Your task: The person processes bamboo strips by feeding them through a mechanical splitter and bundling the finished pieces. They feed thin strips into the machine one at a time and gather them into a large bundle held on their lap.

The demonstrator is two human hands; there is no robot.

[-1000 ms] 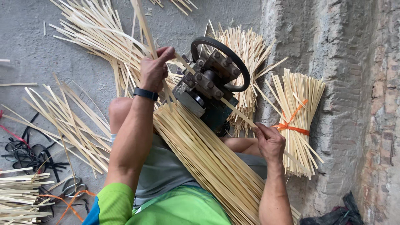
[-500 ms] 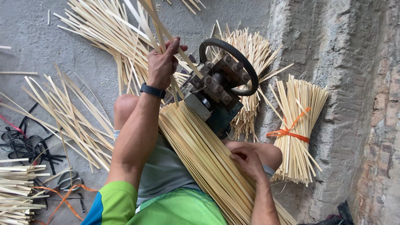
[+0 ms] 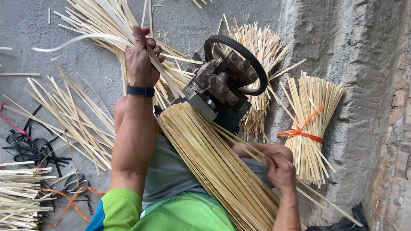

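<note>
Since half a second ago, our left hand (image 3: 142, 57) has drawn up toward eleven o'clock, its fingers clenched around a thin bamboo strip (image 3: 85, 39) that now arcs out blurred toward nine o'clock. Our right hand (image 3: 280, 170) has slid down to four o'clock, fingers pinching a few slats at the edge of the bamboo slat bundle (image 3: 214, 167) lying across our lap. That bundle's upper end touches the hand-wheel splitting machine (image 3: 224, 83) at centre. At three o'clock an orange-tied bundle (image 3: 309, 128) leans against the concrete wall (image 3: 364, 85). Loose strips (image 3: 68, 115) and scissors (image 3: 75, 183) lie on the floor (image 3: 25, 30) toward eight o'clock.
</note>
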